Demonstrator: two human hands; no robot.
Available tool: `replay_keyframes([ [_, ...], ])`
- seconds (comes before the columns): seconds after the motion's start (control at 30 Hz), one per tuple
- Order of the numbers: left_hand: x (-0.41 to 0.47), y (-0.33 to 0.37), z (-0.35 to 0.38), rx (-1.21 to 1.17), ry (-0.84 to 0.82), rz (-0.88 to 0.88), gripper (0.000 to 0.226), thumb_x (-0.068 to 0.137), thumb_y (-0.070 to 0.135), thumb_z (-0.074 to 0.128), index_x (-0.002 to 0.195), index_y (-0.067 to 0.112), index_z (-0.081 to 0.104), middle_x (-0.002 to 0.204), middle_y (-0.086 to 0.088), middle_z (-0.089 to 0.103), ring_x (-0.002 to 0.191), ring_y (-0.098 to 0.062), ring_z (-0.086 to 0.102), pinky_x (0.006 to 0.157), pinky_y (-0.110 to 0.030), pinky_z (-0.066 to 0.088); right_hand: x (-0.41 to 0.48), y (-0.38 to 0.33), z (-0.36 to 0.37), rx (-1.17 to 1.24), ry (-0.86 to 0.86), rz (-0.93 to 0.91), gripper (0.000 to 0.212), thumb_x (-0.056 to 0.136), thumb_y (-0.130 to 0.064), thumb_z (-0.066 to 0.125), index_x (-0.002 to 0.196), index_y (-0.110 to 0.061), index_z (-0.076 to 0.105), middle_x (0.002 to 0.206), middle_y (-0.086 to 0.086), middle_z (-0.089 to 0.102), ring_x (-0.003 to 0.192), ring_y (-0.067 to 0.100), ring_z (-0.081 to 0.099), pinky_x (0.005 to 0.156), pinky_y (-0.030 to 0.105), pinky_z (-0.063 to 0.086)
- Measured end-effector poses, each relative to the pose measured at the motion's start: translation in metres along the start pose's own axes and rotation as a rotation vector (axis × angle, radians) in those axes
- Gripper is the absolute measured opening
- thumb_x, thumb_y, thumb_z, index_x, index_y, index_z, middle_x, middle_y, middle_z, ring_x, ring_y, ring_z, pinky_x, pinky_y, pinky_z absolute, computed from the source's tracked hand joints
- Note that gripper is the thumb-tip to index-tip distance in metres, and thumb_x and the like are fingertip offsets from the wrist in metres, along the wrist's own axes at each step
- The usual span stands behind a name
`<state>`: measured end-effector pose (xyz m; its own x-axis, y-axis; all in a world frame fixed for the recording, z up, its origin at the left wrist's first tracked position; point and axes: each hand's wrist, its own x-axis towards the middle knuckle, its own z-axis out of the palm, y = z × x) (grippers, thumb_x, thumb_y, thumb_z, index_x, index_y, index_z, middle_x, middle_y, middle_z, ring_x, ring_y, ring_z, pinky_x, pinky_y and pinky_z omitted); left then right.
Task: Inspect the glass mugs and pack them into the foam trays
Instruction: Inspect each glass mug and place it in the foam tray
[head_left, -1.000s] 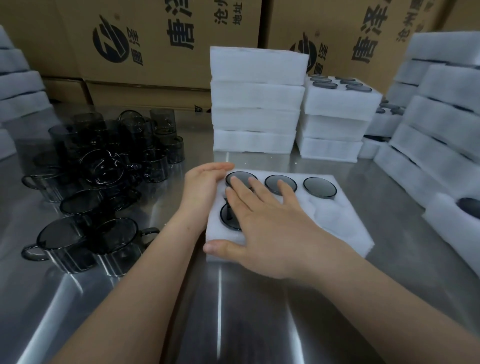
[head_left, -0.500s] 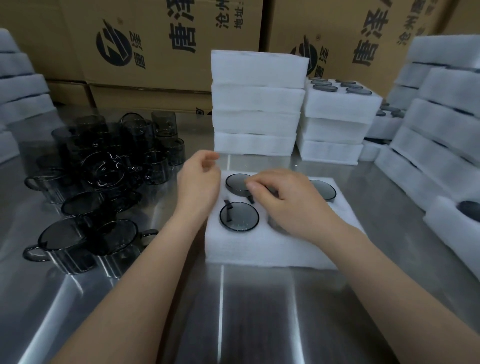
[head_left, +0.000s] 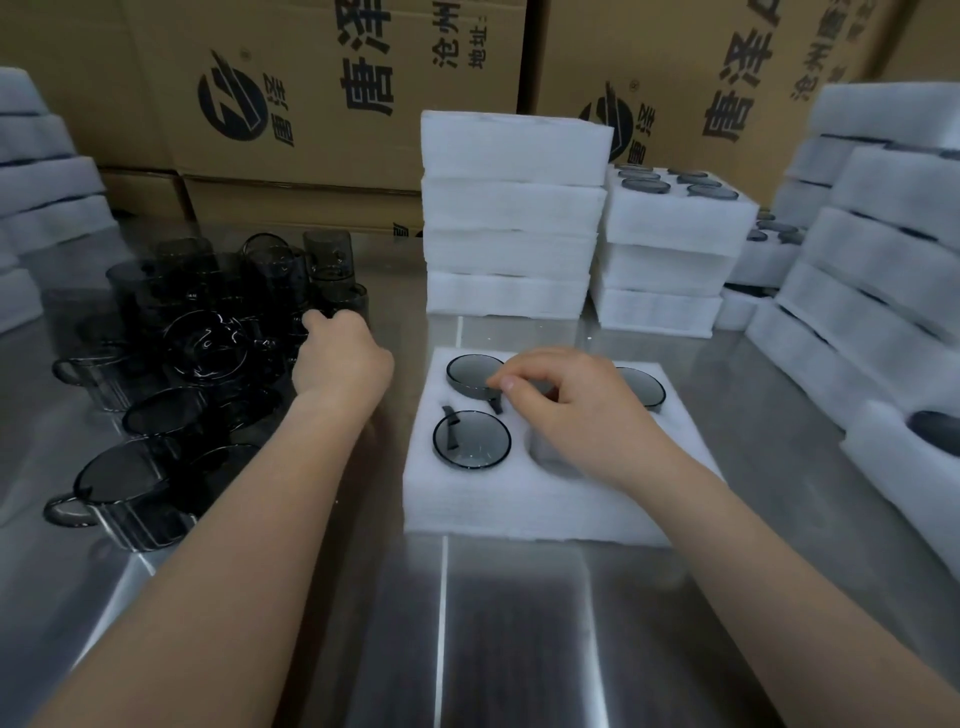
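On the steel table (head_left: 519, 634), my right hand (head_left: 566, 410) has its fingers (head_left: 524, 370) pinching a glass mug (head_left: 470, 370) in the foam tray (head_left: 519, 512). My left hand (head_left: 343, 358) is among the loose mugs (head_left: 171, 410), and I cannot tell whether it grips one.

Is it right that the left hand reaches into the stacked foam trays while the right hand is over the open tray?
No: the head view shows the left hand among the loose glass mugs; the right hand is over the open tray.
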<state>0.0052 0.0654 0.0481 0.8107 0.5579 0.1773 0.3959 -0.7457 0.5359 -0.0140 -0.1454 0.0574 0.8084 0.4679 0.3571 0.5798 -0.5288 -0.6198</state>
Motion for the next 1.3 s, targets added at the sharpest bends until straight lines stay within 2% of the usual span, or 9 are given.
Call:
replay_keyframes([
  [0.1, -0.004, -0.001, 0.0, -0.007, 0.047, 0.052, 0.003, 0.091, 0.005, 0.05, 0.09, 0.002, 0.05, 0.123, -0.025, 0.042, 0.08, -0.038, 0.045, 0.072, -0.04, 0.037, 0.0, -0.001, 0.001, 0.017, 0.0, 0.005, 0.021, 0.096, -0.016, 0.055, 0.092, -0.013, 0.076, 0.096, -0.006, 0.071, 0.09, 0.002, 0.056, 0.082, 0.017, 0.043],
  [0.23, -0.009, -0.003, 0.005, -0.006, 0.112, 0.102, 0.02, 0.089, -0.002, 0.048, 0.107, -0.001, 0.056, 0.118, -0.023, 0.049, 0.095, -0.043, 0.053, 0.071, -0.04, 0.037, 0.0, -0.001, 0.0, 0.001, -0.014, 0.004, 0.02, 0.096, -0.017, 0.055, 0.093, -0.015, 0.075, 0.097, -0.007, 0.071, 0.093, 0.005, 0.058, 0.083, 0.02, 0.043],
  [0.4, -0.016, 0.003, 0.002, -0.12, 0.212, 0.181, 0.023, 0.087, -0.006, 0.045, 0.108, 0.002, 0.048, 0.105, -0.02, 0.059, 0.093, -0.042, 0.055, 0.069, -0.043, 0.041, -0.001, -0.001, -0.001, 0.131, 0.043, 0.077, 0.019, 0.096, -0.016, 0.058, 0.095, -0.023, 0.075, 0.086, -0.019, 0.067, 0.069, -0.013, 0.055, 0.066, 0.004, 0.037],
  [0.5, -0.019, 0.013, -0.007, -0.203, 0.285, 0.246, 0.029, 0.089, 0.002, 0.05, 0.117, 0.009, 0.056, 0.11, -0.013, 0.061, 0.096, -0.036, 0.058, 0.074, -0.041, 0.046, 0.001, -0.002, -0.005, 0.347, 0.165, 0.15, 0.026, 0.096, -0.01, 0.056, 0.095, -0.033, 0.068, 0.096, -0.014, 0.069, 0.087, 0.001, 0.064, 0.083, 0.018, 0.049],
  [0.8, -0.061, 0.055, -0.022, -0.329, 0.264, 0.862, 0.011, 0.076, 0.016, 0.062, 0.087, 0.02, 0.063, 0.084, 0.014, 0.052, 0.077, -0.011, 0.052, 0.066, -0.035, 0.049, 0.008, 0.005, -0.021, 1.026, 0.352, 0.419, 0.033, 0.1, -0.039, 0.05, 0.125, -0.02, 0.057, 0.111, 0.01, 0.068, 0.089, 0.027, 0.073, 0.076, 0.037, 0.06],
  [0.93, -0.08, 0.064, -0.014, -0.255, 0.215, 1.014, 0.011, 0.075, 0.013, 0.065, 0.086, 0.014, 0.065, 0.082, 0.004, 0.056, 0.081, -0.018, 0.048, 0.062, -0.039, 0.048, 0.006, 0.005, -0.022, 1.063, 0.298, 0.385, 0.035, 0.1, -0.041, 0.048, 0.118, -0.014, 0.063, 0.086, 0.003, 0.074, 0.076, 0.02, 0.071, 0.066, 0.033, 0.058],
  [1.03, -0.084, 0.066, -0.01, -0.282, 0.239, 1.022, 0.016, 0.075, 0.008, 0.066, 0.09, 0.011, 0.066, 0.091, -0.001, 0.06, 0.087, -0.022, 0.05, 0.063, -0.041, 0.048, 0.007, 0.008, -0.02, 1.038, 0.342, 0.361, 0.034, 0.101, -0.029, 0.051, 0.112, -0.001, 0.067, 0.086, 0.006, 0.069, 0.074, 0.019, 0.068, 0.068, 0.034, 0.055],
  [1.17, -0.087, 0.064, -0.001, -0.481, 0.144, 0.87, 0.049, 0.08, 0.014, 0.069, 0.126, 0.021, 0.054, 0.126, 0.005, 0.049, 0.104, -0.013, 0.053, 0.076, -0.038, 0.053, 0.006, 0.009, -0.02, 1.138, 0.407, 0.37, 0.022, 0.099, -0.023, 0.055, 0.101, -0.005, 0.068, 0.078, 0.001, 0.071, 0.072, 0.02, 0.071, 0.064, 0.031, 0.056],
  [1.3, -0.087, 0.064, 0.006, -0.631, 0.016, 0.648, 0.071, 0.08, 0.028, 0.077, 0.14, 0.024, 0.039, 0.136, 0.01, 0.042, 0.108, -0.003, 0.05, 0.085, -0.015, 0.043, 0.006, 0.01, -0.02, 1.174, 0.421, 0.337, 0.013, 0.097, -0.016, 0.058, 0.098, -0.008, 0.068, 0.083, 0.002, 0.073, 0.071, 0.018, 0.07, 0.062, 0.028, 0.056],
])
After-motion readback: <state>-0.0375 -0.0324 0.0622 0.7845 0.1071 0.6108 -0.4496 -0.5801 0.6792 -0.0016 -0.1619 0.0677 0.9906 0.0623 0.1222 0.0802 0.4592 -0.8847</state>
